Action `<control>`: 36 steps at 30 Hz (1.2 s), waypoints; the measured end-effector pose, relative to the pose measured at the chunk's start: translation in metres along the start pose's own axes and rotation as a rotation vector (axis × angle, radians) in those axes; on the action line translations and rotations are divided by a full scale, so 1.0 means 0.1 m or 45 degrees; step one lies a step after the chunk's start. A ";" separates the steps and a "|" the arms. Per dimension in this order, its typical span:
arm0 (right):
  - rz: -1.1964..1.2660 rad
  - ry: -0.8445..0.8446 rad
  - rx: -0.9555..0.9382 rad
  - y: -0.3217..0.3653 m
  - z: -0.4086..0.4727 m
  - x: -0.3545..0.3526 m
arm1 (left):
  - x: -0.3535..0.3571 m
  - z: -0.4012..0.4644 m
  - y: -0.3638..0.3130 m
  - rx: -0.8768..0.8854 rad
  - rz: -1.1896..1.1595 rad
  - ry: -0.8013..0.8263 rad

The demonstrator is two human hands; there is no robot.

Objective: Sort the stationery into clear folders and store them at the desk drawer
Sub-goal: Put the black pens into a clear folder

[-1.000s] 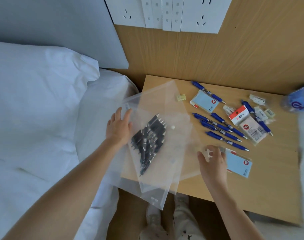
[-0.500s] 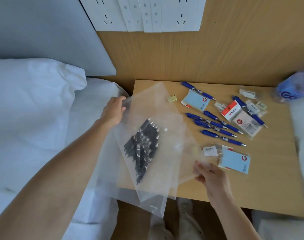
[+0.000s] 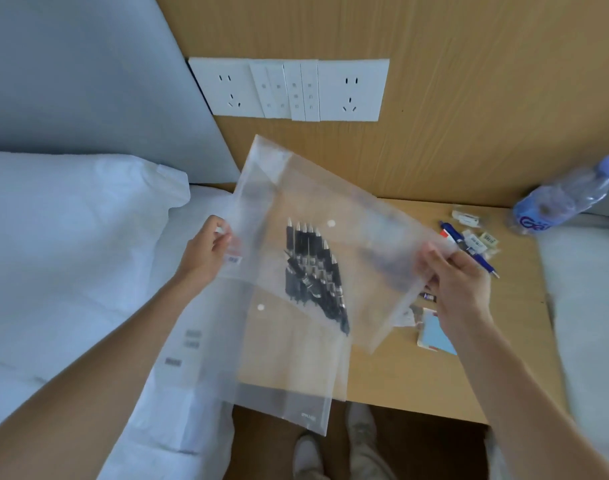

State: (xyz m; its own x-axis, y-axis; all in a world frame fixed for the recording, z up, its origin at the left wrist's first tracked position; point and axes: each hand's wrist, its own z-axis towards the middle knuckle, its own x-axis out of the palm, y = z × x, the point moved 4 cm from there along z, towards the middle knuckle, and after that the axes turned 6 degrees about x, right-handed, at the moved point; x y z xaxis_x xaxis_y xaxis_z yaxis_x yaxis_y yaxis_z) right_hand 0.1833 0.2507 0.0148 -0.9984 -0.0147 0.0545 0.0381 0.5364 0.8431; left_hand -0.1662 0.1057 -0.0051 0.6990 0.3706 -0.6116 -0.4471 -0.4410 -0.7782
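Observation:
A clear folder (image 3: 361, 216) holding several black pens (image 3: 313, 268) is lifted above the wooden desk (image 3: 417, 379), tilted. My left hand (image 3: 206, 251) pinches its left edge and my right hand (image 3: 458, 282) grips its right corner. Under it, more clear folders (image 3: 285, 382) lie across the desk's left edge and hang over the front. To the right, a blue pen (image 3: 469, 251), small packaged erasers (image 3: 479, 239) and a blue notepad pack (image 3: 434, 334) show on the desk. The lifted folder hides the other pens.
A white pillow and bedding (image 3: 71, 254) lie to the left. A plastic water bottle (image 3: 566, 199) lies at the desk's far right corner. White wall sockets (image 3: 289, 88) sit on the wooden panel behind. Shoes (image 3: 330, 448) show on the floor below the desk's front edge.
Both hands have taken the folder with the black pens by its edges and raised it off the desk. The camera has tilted upward, so the sockets now sit mid-frame.

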 end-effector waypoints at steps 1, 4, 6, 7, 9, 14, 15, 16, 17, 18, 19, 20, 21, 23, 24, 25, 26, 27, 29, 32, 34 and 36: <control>-0.012 0.022 -0.050 0.16 -0.01 0.02 | -0.04 -0.05 -0.03 0.000 -0.071 -0.031; -0.035 0.102 -0.229 0.63 -0.09 0.08 | -0.16 -0.22 -0.22 0.029 -0.274 -0.154; 0.015 0.167 -0.370 0.93 -0.14 0.10 | -0.20 -0.36 -0.40 0.063 -0.410 -0.222; 0.051 0.209 -0.442 1.07 -0.16 0.11 | -0.20 -0.43 -0.47 0.080 -0.473 -0.222; 0.059 0.287 -0.564 1.26 -0.20 0.15 | -0.16 -0.51 -0.49 0.074 -0.538 -0.150; -0.058 0.380 -0.555 1.19 -0.08 0.30 | 0.04 -0.56 -0.41 -0.070 -0.643 -0.068; -0.060 0.393 -0.537 1.15 -0.04 0.31 | 0.08 -0.56 -0.41 -0.095 -0.671 -0.072; -0.055 0.401 -0.525 1.12 -0.01 0.31 | 0.12 -0.57 -0.42 -0.110 -0.690 -0.061; -0.047 0.409 -0.516 1.10 0.03 0.32 | 0.15 -0.57 -0.42 -0.121 -0.705 -0.043; -0.036 0.421 -0.506 1.09 0.05 0.33 | 0.16 -0.56 -0.43 -0.132 -0.701 -0.031; -0.026 0.434 -0.496 1.10 0.08 0.34 | 0.16 -0.56 -0.44 -0.141 -0.693 -0.021; -0.023 0.443 -0.483 1.10 0.10 0.36 | 0.15 -0.54 -0.46 -0.144 -0.684 -0.015; -0.025 0.447 -0.467 1.09 0.13 0.36 | 0.15 -0.52 -0.46 -0.148 -0.683 -0.012; -0.035 0.443 -0.429 1.05 0.16 0.38 | 0.14 -0.49 -0.44 -0.171 -0.678 -0.022; -0.050 0.438 -0.415 1.01 0.18 0.38 | 0.12 -0.47 -0.41 -0.187 -0.668 -0.038; -0.074 0.434 -0.402 0.96 0.19 0.38 | 0.11 -0.46 -0.36 -0.204 -0.655 -0.057; -0.110 0.428 -0.388 0.90 0.20 0.38 | 0.10 -0.44 -0.31 -0.226 -0.629 -0.072; -0.154 0.425 -0.370 0.82 0.21 0.37 | 0.09 -0.43 -0.25 -0.252 -0.595 -0.075; -0.237 0.410 -0.327 0.68 0.22 0.33 | 0.08 -0.41 -0.13 -0.300 -0.503 -0.065; -0.318 0.378 -0.344 0.56 0.21 0.26 | 0.05 -0.41 0.01 -0.339 -0.415 -0.083; -0.347 0.388 -0.364 0.52 0.20 0.23 | 0.04 -0.40 0.05 -0.351 -0.419 -0.082; -0.459 0.422 -0.333 0.42 0.19 0.23 | 0.05 -0.39 0.07 -0.361 -0.421 -0.073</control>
State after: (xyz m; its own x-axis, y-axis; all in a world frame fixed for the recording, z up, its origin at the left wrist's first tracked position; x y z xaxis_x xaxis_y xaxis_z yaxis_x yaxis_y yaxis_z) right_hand 0.1612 0.2889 0.0409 -0.8853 -0.4458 -0.1325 -0.2524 0.2213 0.9420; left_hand -0.1444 0.0723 -0.0079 0.7428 0.5710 -0.3494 -0.0280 -0.4949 -0.8685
